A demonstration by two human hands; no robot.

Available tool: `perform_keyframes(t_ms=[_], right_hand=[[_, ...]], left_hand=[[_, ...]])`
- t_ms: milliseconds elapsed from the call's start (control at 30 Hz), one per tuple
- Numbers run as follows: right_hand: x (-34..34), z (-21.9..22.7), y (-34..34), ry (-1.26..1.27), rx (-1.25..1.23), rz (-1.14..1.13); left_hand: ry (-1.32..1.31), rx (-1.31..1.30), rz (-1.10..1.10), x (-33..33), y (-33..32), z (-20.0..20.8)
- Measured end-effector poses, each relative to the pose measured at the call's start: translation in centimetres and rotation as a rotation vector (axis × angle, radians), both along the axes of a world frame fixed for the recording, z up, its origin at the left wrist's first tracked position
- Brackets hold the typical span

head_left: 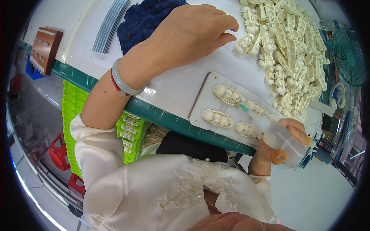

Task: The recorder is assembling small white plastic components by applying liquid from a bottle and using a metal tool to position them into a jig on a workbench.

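My left hand (192,32) reaches over the white table, its thumb and forefinger apart beside a cream plastic part (243,43) at the edge of a large pile (285,50). Nothing shows between those fingertips. In my right hand (264,151) is a translucent squeeze bottle (295,148) with a thin green tip (243,108). The tip meets, or hovers just over, the right end of an oval cream part (228,94). That part lies in a pale board (200,104) along with several similar ones, such as the front-left piece (217,118), hollow side up.
A dark blue cloth (142,21) and a stack of grey-blue strips (111,25) lie at the back left. Below the table's green edge (173,121) are bright green trays (73,111) holding parts. A green fan (349,57) and a tape roll (338,95) stand at right.
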State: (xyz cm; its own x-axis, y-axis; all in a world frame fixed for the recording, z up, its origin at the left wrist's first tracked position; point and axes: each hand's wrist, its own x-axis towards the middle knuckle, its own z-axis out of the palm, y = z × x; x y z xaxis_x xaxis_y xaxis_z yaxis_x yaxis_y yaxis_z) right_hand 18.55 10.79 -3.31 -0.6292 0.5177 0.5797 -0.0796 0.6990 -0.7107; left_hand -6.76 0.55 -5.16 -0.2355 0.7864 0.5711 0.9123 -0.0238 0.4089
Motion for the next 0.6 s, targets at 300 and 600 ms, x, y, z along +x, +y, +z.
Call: perform_keyframes(t_ms=[300,600], right_hand=[[1.9,-0.5,-0.6,-0.015,0.119,-0.095],[2.0,-1.1,0.4,-0.050,0.077,-0.021]], left_hand=[[0.111,0.808,-0.326,-2.9,3.2,-1.8],[-0.179,0.023,0.073,0.0,0.5,2.3]])
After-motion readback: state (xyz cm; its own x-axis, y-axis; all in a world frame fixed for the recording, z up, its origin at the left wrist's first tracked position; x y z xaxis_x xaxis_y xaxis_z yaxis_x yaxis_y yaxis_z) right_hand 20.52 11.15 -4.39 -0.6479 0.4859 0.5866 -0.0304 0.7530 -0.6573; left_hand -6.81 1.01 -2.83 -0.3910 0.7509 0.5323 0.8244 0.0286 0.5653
